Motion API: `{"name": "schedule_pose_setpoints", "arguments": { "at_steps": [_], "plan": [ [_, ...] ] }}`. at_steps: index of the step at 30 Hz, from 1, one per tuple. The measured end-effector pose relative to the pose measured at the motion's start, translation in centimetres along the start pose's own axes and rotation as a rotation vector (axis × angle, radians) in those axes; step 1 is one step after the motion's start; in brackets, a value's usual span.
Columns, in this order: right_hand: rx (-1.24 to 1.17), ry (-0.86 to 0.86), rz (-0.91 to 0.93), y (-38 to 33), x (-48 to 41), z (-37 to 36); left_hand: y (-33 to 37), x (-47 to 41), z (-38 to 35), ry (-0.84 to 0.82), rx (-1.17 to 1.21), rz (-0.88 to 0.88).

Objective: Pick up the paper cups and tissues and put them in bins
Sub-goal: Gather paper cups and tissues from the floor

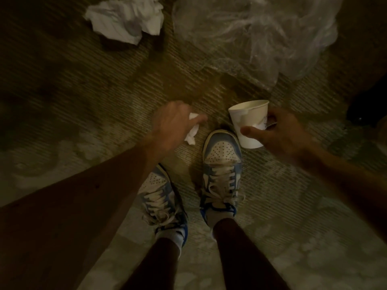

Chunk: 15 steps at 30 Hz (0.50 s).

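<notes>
While the head view is dim and partly blurred, it shows enough to place both loads. The left hand (170,124) pinches a small crumpled tissue (191,133) between curled fingers, and most of the wad hangs free below them. That loose tail is the first risk: a swing of the arm could shake it out onto the patterned carpet (83,91).

The right hand (280,135) wraps a white paper cup (249,124), thumb across its side wall, mouth tilted up and away, just above the toe of the right sneaker (222,160). The wall looks creased, so a harder squeeze may buckle it and pop it from the grip. Whether anything is left inside, I cannot tell; if so, the tilt could spill it on the shoe.

A larger crumpled tissue (125,17) lies on the carpet ahead, beside a clear plastic bag (255,34). With both hands occupied, reaching for that one now would likely cost one of the held items. No bin is in view, and the bag may or may not be a liner, so dropping things toward it could simply scatter them again
</notes>
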State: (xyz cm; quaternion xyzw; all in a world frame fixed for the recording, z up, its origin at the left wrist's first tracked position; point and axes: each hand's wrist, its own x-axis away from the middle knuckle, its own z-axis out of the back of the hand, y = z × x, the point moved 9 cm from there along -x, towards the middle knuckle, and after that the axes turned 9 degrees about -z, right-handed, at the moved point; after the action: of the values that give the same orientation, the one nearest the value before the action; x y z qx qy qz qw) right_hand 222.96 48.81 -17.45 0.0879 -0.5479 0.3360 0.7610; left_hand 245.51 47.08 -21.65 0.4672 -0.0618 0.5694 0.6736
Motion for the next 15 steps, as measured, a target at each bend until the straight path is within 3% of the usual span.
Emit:
{"name": "schedule_pose_setpoints", "arguments": {
  "at_steps": [3, 6, 10, 15],
  "plan": [
    [0.078, -0.023, 0.010, -1.2, 0.0, -0.8, -2.0, 1.6, 1.5, 0.133, 0.196, 0.164],
    [0.105, -0.026, 0.033, -3.1, 0.1, -1.5, -2.2, 2.6, 3.6, 0.219, 0.350, 0.148],
    [0.067, -0.030, 0.040, -5.6, 0.0, -2.6, -3.4, 3.3, 7.0, 0.288, 0.371, 0.174],
    [0.050, -0.021, 0.061, -7.6, -0.3, -3.4, -7.1, 3.1, 14.1, 0.628, 0.406, 0.293]
  ]
}}
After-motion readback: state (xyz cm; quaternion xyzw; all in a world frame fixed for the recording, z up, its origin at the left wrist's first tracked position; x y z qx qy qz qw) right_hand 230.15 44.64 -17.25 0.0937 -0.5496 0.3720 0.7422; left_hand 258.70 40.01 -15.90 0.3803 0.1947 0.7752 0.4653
